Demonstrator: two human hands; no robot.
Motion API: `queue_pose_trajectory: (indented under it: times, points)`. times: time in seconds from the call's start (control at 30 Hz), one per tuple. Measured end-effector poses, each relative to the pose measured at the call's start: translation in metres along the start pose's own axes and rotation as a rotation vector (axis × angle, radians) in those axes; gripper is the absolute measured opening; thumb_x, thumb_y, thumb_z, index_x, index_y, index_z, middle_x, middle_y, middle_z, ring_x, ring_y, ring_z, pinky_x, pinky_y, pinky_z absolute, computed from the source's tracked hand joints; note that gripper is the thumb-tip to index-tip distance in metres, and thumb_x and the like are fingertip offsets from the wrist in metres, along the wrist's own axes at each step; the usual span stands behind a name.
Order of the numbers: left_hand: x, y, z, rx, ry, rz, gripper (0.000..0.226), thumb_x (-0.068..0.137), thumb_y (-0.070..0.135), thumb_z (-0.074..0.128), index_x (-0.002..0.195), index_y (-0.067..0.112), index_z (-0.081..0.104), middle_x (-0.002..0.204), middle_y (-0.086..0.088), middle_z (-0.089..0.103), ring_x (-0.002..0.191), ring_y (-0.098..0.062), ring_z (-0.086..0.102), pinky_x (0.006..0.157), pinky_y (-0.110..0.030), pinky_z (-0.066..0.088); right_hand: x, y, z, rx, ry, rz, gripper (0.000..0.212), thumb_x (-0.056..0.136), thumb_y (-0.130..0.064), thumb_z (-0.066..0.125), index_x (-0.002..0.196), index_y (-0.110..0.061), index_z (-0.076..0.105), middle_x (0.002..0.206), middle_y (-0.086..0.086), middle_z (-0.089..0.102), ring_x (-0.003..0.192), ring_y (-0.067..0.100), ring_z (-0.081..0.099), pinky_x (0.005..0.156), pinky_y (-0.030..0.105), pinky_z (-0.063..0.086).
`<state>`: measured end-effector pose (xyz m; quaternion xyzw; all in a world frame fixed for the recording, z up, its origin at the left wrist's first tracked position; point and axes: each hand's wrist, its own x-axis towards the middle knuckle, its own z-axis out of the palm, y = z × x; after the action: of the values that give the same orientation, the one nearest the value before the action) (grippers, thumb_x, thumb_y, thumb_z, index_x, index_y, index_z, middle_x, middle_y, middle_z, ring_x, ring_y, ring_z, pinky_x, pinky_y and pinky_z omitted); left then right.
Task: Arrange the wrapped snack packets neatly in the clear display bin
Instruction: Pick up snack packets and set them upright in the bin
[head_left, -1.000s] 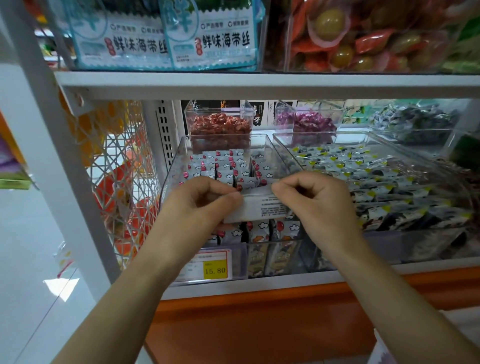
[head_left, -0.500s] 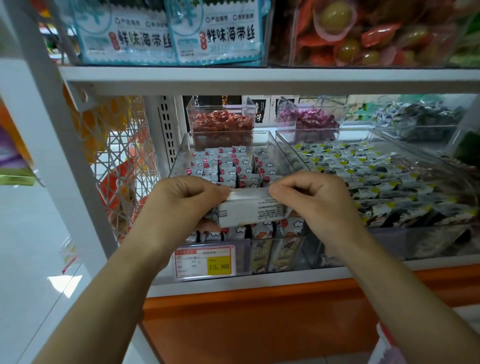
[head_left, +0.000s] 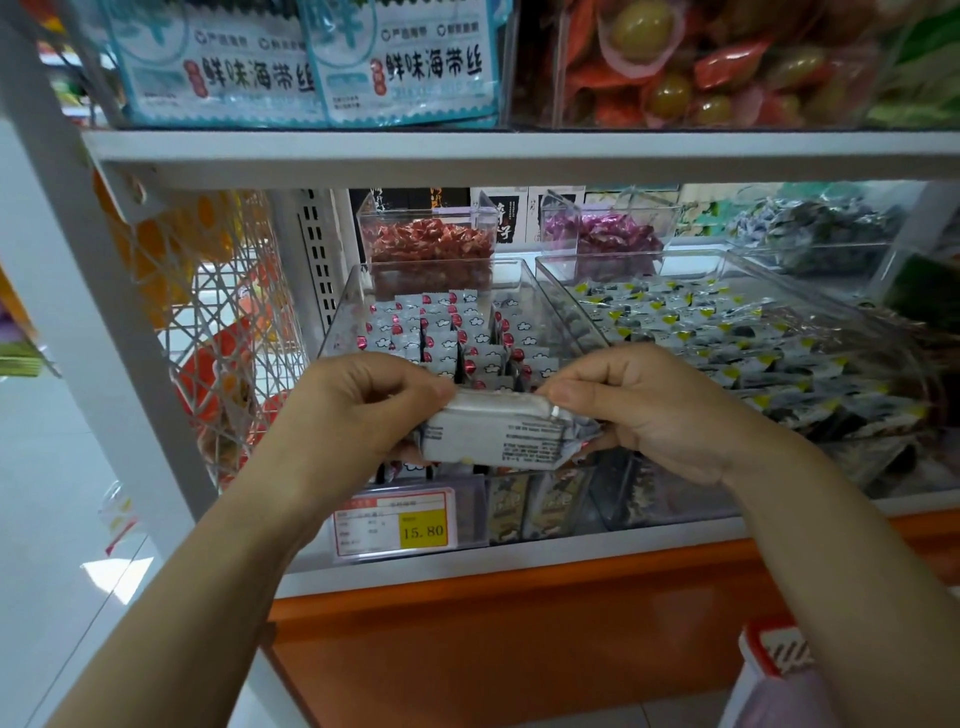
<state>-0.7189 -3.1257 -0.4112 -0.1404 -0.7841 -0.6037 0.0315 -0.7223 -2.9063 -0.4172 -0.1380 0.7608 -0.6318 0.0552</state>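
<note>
A small stack of white wrapped snack packets (head_left: 493, 434) with printed backs is held over the front edge of the clear display bin (head_left: 343, 306). My left hand (head_left: 358, 410) grips the stack's left end and my right hand (head_left: 639, 410) pinches its right end. Inside the bin, several white packets with red dots and cloud marks (head_left: 447, 332) stand upright in rows behind my hands. The front rows are partly hidden by my hands and the stack.
A second clear bin (head_left: 737, 270) of yellow-and-black packets sits to the right. Small bins of red sweets (head_left: 428, 244) and purple sweets (head_left: 613, 239) stand behind. A shelf board (head_left: 519, 150) runs above. A price tag (head_left: 400, 522) reads 15.80. A white wire rack (head_left: 228, 312) is at left.
The stack has turned in my hands, its printed back now tilted more toward me, and it sits slightly lower at the bin's front edge. Both hands keep their hold.
</note>
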Motion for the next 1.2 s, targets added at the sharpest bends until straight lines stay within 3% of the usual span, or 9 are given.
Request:
queue_pose_trajectory:
  times: [0.27, 0.37, 0.5, 0.63, 0.7, 0.77, 0.87, 1.07, 1.2]
  points:
    - [-0.001, -0.005, 0.000, 0.084, -0.031, 0.049, 0.049, 0.065, 0.046, 0.060, 0.110, 0.026, 0.067, 0.088, 0.012, 0.073, 0.079, -0.006, 0.069, 0.070, -0.021, 0.057, 0.006, 0.003, 0.008, 0.117, 0.164, -0.104, 0.023, 0.087, -0.016, 0.058, 0.071, -0.011, 0.074, 0.077, 0.005, 0.074, 0.072, 0.020, 0.072, 0.055, 0.023, 0.057]
    - [0.002, -0.010, 0.002, 0.021, 0.047, 0.055, 0.020, 0.083, 0.032, 0.060, 0.100, 0.027, 0.068, 0.087, 0.008, 0.074, 0.082, -0.011, 0.070, 0.074, -0.033, 0.059, 0.006, 0.002, 0.013, 0.162, 0.131, -0.133, 0.022, 0.074, -0.035, 0.065, 0.080, -0.016, 0.075, 0.087, 0.004, 0.075, 0.081, 0.021, 0.072, 0.065, 0.024, 0.058]
    - [0.009, -0.015, 0.008, -0.082, 0.157, 0.042, 0.014, 0.090, 0.023, 0.055, 0.084, 0.023, 0.068, 0.078, 0.005, 0.073, 0.076, -0.010, 0.071, 0.068, -0.023, 0.058, 0.007, 0.000, 0.022, -0.189, 0.213, -0.234, 0.051, 0.066, -0.034, 0.075, 0.116, -0.026, 0.063, 0.098, -0.008, 0.071, 0.090, 0.004, 0.068, 0.081, 0.018, 0.054]
    - [0.017, -0.012, 0.015, -0.006, 0.194, 0.099, 0.020, 0.094, 0.029, 0.047, 0.085, 0.032, 0.064, 0.077, 0.014, 0.069, 0.075, 0.002, 0.066, 0.064, -0.005, 0.048, 0.020, -0.009, 0.022, -0.245, 0.327, -0.299, 0.036, 0.082, -0.010, 0.066, 0.117, -0.019, 0.061, 0.090, -0.012, 0.065, 0.065, -0.002, 0.066, 0.059, 0.009, 0.050]
    - [0.030, -0.013, 0.015, 0.218, 0.237, 0.143, 0.019, 0.097, 0.034, 0.043, 0.104, 0.037, 0.060, 0.098, 0.027, 0.063, 0.091, 0.007, 0.058, 0.076, -0.001, 0.038, 0.032, -0.016, 0.013, -0.318, 0.416, -0.287, 0.027, 0.084, -0.014, 0.065, 0.110, -0.015, 0.064, 0.087, -0.010, 0.065, 0.063, 0.000, 0.066, 0.059, 0.013, 0.053]
    - [0.053, -0.019, 0.016, 0.434, 0.222, 0.129, 0.039, 0.098, 0.035, 0.040, 0.132, 0.018, 0.049, 0.131, 0.004, 0.054, 0.119, -0.014, 0.049, 0.097, -0.019, 0.032, 0.046, -0.020, 0.005, -0.377, 0.482, -0.266, 0.018, 0.084, -0.016, 0.065, 0.102, -0.012, 0.066, 0.087, 0.001, 0.067, 0.075, 0.014, 0.068, 0.071, 0.031, 0.058]
    - [0.094, -0.030, 0.020, 0.683, 0.152, 0.076, 0.042, 0.098, 0.034, 0.037, 0.119, 0.001, 0.051, 0.123, -0.020, 0.054, 0.114, -0.033, 0.049, 0.103, -0.046, 0.037, 0.058, -0.018, 0.001, -0.386, 0.551, -0.271, 0.018, 0.085, -0.015, 0.066, 0.098, -0.003, 0.066, 0.090, 0.014, 0.067, 0.085, 0.032, 0.065, 0.080, 0.053, 0.052]
    - [0.156, -0.049, 0.014, 0.897, 0.044, -0.074, 0.053, 0.098, 0.044, 0.026, 0.114, 0.003, 0.055, 0.120, -0.020, 0.055, 0.113, -0.032, 0.050, 0.101, -0.048, 0.039, 0.066, -0.007, -0.007, -0.348, 0.609, -0.261, 0.023, 0.086, -0.018, 0.066, 0.094, 0.003, 0.066, 0.089, 0.015, 0.068, 0.083, 0.030, 0.066, 0.080, 0.047, 0.053]
    - [0.172, -0.057, 0.011, 0.804, 0.006, -0.134, 0.053, 0.098, 0.043, 0.030, 0.133, 0.004, 0.035, 0.125, -0.023, 0.053, 0.117, -0.036, 0.050, 0.100, -0.051, 0.040, 0.068, -0.006, -0.007, -0.298, 0.585, -0.216, 0.017, 0.086, -0.017, 0.066, 0.091, -0.001, 0.067, 0.090, 0.012, 0.069, 0.083, 0.022, 0.067, 0.075, 0.031, 0.055]
